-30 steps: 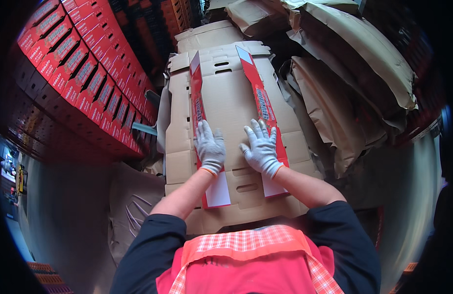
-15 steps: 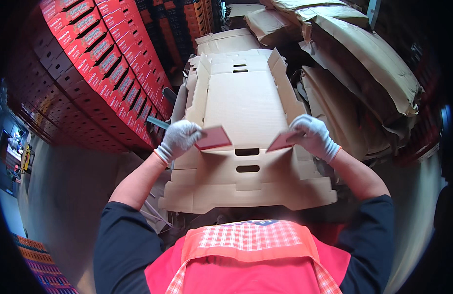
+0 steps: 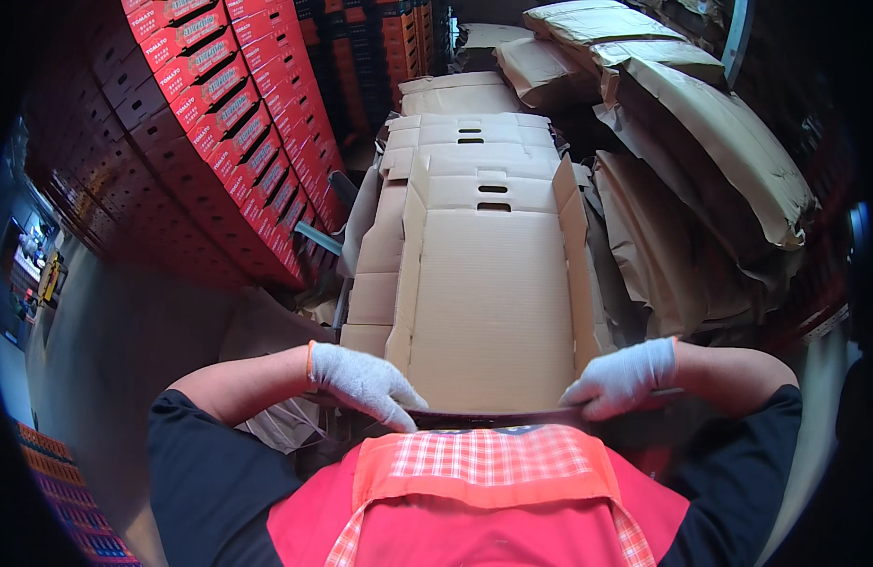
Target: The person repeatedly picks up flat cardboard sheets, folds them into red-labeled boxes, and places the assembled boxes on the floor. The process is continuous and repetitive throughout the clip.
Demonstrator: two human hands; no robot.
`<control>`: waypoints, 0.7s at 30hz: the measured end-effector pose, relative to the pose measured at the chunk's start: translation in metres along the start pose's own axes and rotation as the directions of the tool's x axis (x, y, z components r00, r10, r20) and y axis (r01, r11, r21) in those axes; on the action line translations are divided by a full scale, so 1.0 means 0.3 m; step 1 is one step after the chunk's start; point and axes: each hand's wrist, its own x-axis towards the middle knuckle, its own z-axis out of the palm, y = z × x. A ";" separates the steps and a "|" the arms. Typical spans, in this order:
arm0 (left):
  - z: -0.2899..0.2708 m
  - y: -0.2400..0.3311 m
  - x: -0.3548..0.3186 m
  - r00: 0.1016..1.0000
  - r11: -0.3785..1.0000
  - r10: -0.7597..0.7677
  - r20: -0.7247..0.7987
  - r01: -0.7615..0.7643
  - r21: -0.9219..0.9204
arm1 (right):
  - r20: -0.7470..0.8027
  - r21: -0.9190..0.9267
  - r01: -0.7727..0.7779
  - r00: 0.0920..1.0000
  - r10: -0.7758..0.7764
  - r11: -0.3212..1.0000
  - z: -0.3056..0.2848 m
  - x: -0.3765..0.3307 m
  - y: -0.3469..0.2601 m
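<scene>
Box [image 3: 493, 302], cardboard, sides raised; left hand [image 3: 363, 380], right hand [image 3: 627, 376] at near corners, fingers bent, grip unclear.

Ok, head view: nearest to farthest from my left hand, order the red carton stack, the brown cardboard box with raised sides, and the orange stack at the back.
1. Brown cardboard box: ahead and right of the left hand.
2. Red carton stack: ahead, on the left.
3. Orange stack: at the back.
</scene>
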 end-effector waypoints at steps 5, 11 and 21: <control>-0.117 -0.151 0.039 0.627 0.955 0.020 -0.779 0.220 0.202 | -0.795 -0.385 0.046 0.490 -0.357 0.922 -0.112 0.054 0.212; -0.080 -0.369 0.371 0.345 0.388 -0.335 -0.877 -0.797 -0.462 | -0.866 0.385 0.745 0.087 0.493 0.545 -0.096 0.371 0.414; 0.046 -0.100 0.491 0.461 -0.545 -0.305 -0.833 -0.802 -0.244 | -0.969 0.230 0.819 0.243 0.046 0.526 -0.303 -0.146 0.039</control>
